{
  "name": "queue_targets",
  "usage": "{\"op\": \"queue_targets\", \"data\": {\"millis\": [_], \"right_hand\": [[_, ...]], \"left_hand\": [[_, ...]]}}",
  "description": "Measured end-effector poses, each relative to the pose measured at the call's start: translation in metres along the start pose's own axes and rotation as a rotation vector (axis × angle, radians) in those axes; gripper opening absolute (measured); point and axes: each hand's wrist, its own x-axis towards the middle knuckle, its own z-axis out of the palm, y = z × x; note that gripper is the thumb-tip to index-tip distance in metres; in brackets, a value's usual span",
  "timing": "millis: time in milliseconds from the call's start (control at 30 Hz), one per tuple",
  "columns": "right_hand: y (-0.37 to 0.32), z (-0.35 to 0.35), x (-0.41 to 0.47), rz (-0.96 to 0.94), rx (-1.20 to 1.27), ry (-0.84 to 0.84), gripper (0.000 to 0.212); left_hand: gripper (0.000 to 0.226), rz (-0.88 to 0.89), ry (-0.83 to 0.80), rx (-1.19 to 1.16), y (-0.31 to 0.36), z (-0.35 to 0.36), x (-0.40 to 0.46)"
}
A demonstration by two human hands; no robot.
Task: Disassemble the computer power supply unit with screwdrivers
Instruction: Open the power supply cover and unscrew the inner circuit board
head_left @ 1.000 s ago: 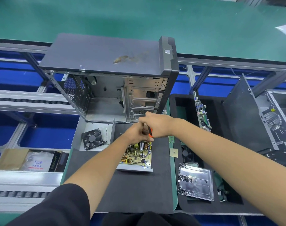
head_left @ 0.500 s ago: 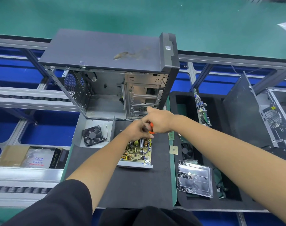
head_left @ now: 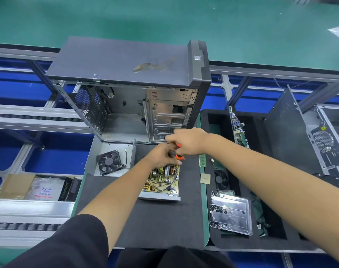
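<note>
Fan [head_left: 109, 162] left of circuit board [head_left: 163, 181]

"PRIME" on black box [head_left: 67, 191]

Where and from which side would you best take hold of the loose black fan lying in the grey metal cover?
Probably grip the black fan by two opposite outer edges of its square frame, coming from above. It lies flat, blades up, in the open grey metal cover; avoid the blades and thin lead.
</note>
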Motion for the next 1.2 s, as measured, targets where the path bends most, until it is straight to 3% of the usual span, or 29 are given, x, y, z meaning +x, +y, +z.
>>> {"op": "queue_targets", "data": {"millis": [133,267,400,500,567,667,733,800,900,1000,1100,1200], "right_hand": [[0.003,0.006,-0.001,0.027,0.188,-0.006,0.021],[0.003,0.009,0.0,0.068,-0.122,0.102,0.033],[0.003,0.01,0.001,0.078,-0.279,0.123,0.029],[0.008,0.01,0.001,0.014,-0.037,0.055,0.004],[0.01,0.01,-0.001,0.001,0.181,0.014,0.014],[0.011,0.014,-0.003,0.007,0.268,-0.016,0.016],[0.011,0.013,-0.001,0.019,0.121,0.023,0.025],[0.011,0.01,0.0,0.095,-0.181,0.087,0.037],[0.01,0.012,0.002,0.111,-0.302,0.145,0.028],[0.012,0.013,0.004,0.054,-0.163,0.095,0.013],[0.015,0.01,0.003,0.04,0.126,0.058,0.003],[0.016,0.016,0.0,0.056,0.273,0.048,0.017]], "left_hand": [[0.034,-0.019,0.031,0.014,0.002,0.0,-0.001],[0.019,-0.01,-0.002,0.076,0.0,-0.001,0.003],[0.026,-0.015,0.024,0.073,-0.003,0.0,0.004],[0.024,-0.01,0.006,0.053,-0.003,0.0,0.003],[0.031,0.012,0.0,0.041,-0.002,0.0,0.003],[0.024,-0.002,0.007,0.055,-0.001,0.0,0.002],[0.02,-0.011,-0.004,0.078,0.0,-0.001,0.002],[0.021,-0.004,0.003,0.089,0.002,-0.001,0.001],[0.024,0.0,0.009,0.088,0.001,0.0,0.002],[0.026,-0.016,0.007,0.098,-0.001,0.0,0.002],[0.034,-0.028,0.016,0.097,-0.001,-0.001,0.002],[0.023,-0.036,0.013,0.083,0.0,-0.001,0.002]]}}
